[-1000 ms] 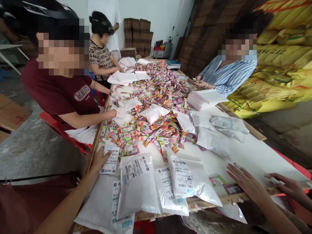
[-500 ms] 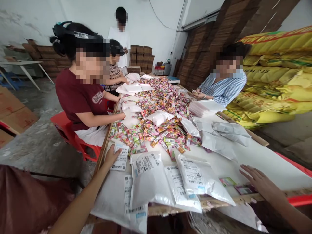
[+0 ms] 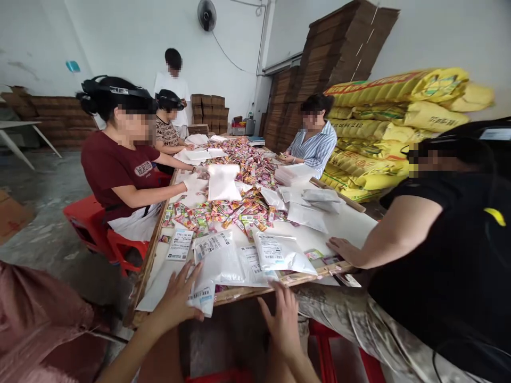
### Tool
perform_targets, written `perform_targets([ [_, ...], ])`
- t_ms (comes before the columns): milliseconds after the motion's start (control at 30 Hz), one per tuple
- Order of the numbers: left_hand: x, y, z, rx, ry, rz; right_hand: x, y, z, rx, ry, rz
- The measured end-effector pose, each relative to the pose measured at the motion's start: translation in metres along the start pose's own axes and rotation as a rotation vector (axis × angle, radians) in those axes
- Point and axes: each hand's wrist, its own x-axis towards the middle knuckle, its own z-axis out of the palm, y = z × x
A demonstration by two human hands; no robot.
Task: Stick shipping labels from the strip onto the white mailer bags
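Splaying left fingers (image 3: pixel 184 279) near a pillowy plastic parcel (image 3: pixel 221 264), right fingers (image 3: pixel 282 301) spread by rough wooden edge (image 3: pixel 244 293)

The left hand (image 3: pixel 176 299) has its fingers (image 3: pixel 183 273) spread, the forearm (image 3: pixel 136 347) behind them; the right hand (image 3: pixel 285 322) holds its thumb (image 3: pixel 265 310) apart, left of its fingers.

A yellow sack (image 3: pixel 371 131) bears "212"; print on parcel labels (image 3: pixel 272 250) is illegible.
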Motion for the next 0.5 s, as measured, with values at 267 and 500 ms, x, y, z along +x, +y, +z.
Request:
perform_targets([
  [267, 0.017, 0.041, -0.026, 0.230, -0.167, 0.214, 0.097, 0.037, -0.021, -0.259, -0.606, -0.118],
  [500, 0.024, 0.072, -0.030, 0.220, 0.086, 0.243, 0.104, 0.023, -0.015, -0.245, -0.467, -0.228],
])
